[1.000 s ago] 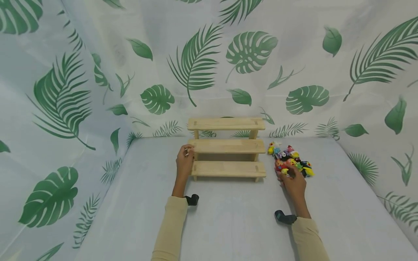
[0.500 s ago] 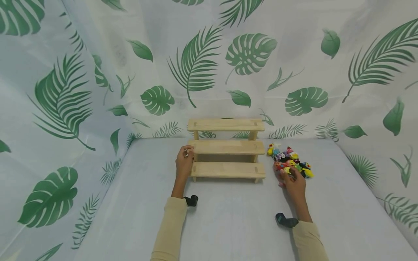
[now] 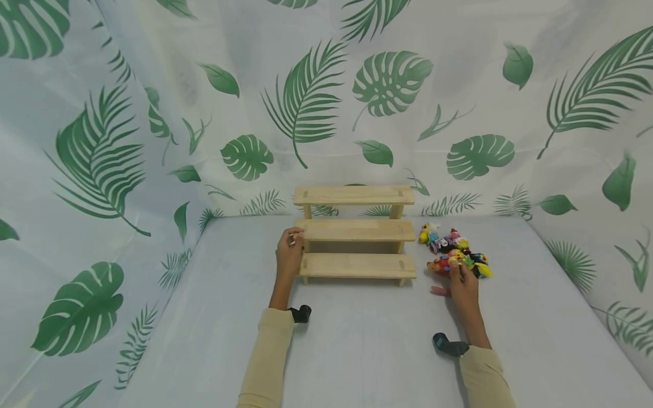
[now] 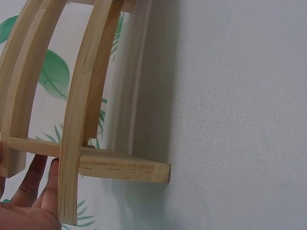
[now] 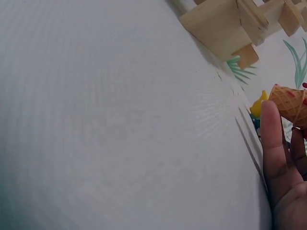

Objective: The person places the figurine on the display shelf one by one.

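A three-tier wooden display stand (image 3: 357,231) stands at the back middle in the head view. My left hand (image 3: 288,252) grips its left end near the middle shelf; in the left wrist view its fingers (image 4: 31,182) go behind the wooden slats. To the right of the stand lies a pile of small colourful toys (image 3: 446,245). My right hand (image 3: 464,289) reaches over the pile's near side, fingertips touching toys, with its thumb (image 5: 271,127) held out straight. A toy like a waffle cone with red spots (image 5: 290,103) lies just beyond that thumb; part is out of frame.
The pale cloth surface (image 3: 367,340) runs under everything. A white backdrop (image 3: 326,158) with green leaf prints rises behind the stand and at both sides. In the right wrist view a yellow toy (image 5: 259,105) shows beside the cone.
My right hand's fingers have shifted slightly over the toys, and its thumb has spread away from them toward me. The left hand stays at the stand, which has not moved.
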Demonstrator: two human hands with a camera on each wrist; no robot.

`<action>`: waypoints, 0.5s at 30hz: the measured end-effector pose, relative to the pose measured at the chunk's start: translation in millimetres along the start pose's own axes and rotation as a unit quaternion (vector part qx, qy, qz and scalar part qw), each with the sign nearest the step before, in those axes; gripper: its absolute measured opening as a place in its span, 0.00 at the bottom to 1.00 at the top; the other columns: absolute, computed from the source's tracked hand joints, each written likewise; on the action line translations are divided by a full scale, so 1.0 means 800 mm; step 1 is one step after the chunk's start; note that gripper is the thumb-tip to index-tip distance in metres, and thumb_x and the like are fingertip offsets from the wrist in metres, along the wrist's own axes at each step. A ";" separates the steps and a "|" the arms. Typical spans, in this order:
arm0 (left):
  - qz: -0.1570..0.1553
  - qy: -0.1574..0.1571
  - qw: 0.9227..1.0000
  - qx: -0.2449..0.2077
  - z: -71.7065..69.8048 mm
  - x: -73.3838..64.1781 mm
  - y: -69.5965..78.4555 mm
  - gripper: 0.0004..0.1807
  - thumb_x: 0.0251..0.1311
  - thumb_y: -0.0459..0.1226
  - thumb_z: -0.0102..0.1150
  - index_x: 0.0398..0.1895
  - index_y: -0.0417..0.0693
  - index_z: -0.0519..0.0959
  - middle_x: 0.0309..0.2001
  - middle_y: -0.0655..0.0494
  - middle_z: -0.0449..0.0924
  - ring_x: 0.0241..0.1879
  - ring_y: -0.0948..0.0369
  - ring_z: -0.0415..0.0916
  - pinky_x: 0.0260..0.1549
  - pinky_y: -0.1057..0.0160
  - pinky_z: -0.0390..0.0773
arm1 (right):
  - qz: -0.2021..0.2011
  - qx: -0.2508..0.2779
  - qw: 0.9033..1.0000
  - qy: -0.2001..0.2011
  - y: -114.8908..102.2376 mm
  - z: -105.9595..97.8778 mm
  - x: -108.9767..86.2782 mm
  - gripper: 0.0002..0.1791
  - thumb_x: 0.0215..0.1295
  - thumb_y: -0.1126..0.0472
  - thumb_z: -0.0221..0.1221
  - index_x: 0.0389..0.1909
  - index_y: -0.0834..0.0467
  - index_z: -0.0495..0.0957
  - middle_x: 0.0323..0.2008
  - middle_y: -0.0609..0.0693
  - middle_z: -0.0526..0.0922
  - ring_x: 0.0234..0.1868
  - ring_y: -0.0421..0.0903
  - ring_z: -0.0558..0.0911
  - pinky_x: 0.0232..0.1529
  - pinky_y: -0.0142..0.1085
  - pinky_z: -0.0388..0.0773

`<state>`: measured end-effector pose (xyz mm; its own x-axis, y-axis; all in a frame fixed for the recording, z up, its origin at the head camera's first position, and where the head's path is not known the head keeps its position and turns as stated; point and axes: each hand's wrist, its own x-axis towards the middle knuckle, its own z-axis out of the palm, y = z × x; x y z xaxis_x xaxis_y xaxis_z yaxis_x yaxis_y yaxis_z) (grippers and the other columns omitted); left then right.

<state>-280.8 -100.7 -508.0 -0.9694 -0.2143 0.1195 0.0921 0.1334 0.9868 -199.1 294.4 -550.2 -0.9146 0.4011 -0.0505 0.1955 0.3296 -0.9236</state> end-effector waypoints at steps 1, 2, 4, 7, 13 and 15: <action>0.000 0.000 1.000 0.001 0.000 0.000 0.000 0.10 0.71 0.42 0.52 0.48 0.51 0.78 0.45 0.47 0.84 0.41 0.52 0.81 0.39 0.57 0.80 | 0.002 -0.004 1.000 0.005 0.000 -0.001 0.000 0.34 0.74 0.35 0.35 0.53 0.63 0.66 0.54 0.60 0.69 0.36 0.33 0.75 0.44 0.23 0.70; 0.000 0.000 1.000 0.001 0.000 -0.001 0.000 0.10 0.71 0.42 0.52 0.48 0.51 0.78 0.45 0.47 0.84 0.41 0.51 0.81 0.38 0.58 0.80 | 0.005 -0.004 1.000 0.008 0.000 -0.001 -0.001 0.34 0.74 0.35 0.34 0.50 0.64 0.66 0.50 0.59 0.68 0.38 0.37 0.71 0.41 0.26 0.68; -0.001 0.000 1.000 0.002 0.000 -0.001 0.000 0.09 0.71 0.41 0.52 0.48 0.51 0.78 0.45 0.47 0.84 0.41 0.50 0.81 0.37 0.59 0.79 | 0.015 0.027 1.000 0.003 0.000 -0.003 -0.001 0.35 0.74 0.36 0.35 0.52 0.65 0.68 0.52 0.58 0.73 0.45 0.37 0.70 0.41 0.27 0.68; -0.002 0.000 1.000 -0.002 -0.001 -0.002 0.002 0.09 0.71 0.41 0.52 0.48 0.50 0.78 0.43 0.47 0.83 0.40 0.47 0.81 0.36 0.59 0.78 | 0.037 0.149 0.988 -0.014 0.002 -0.004 0.000 0.33 0.74 0.38 0.39 0.58 0.64 0.68 0.54 0.49 0.80 0.45 0.32 0.81 0.38 0.26 0.80; 0.001 -0.005 1.000 -0.013 -0.001 -0.001 0.002 0.10 0.71 0.42 0.52 0.48 0.50 0.78 0.43 0.46 0.82 0.41 0.44 0.80 0.39 0.52 0.79 | 0.142 0.311 0.940 0.007 -0.005 -0.006 0.004 0.17 0.74 0.43 0.46 0.49 0.51 0.72 0.47 0.39 0.76 0.31 0.33 0.85 0.28 0.33 0.83; 0.001 -0.006 1.000 -0.015 -0.001 0.000 0.000 0.10 0.71 0.43 0.51 0.49 0.50 0.78 0.43 0.46 0.82 0.42 0.46 0.81 0.40 0.50 0.80 | 0.164 0.313 0.935 0.002 -0.010 -0.007 0.006 0.20 0.73 0.42 0.45 0.56 0.49 0.71 0.49 0.41 0.72 0.31 0.32 0.84 0.31 0.31 0.83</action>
<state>-281.0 -101.2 -507.9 -0.9721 -0.2019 0.1198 0.1001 0.1052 0.9894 -202.7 298.2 -541.2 -0.8398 0.3973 -0.3701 0.2185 -0.3767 -0.9002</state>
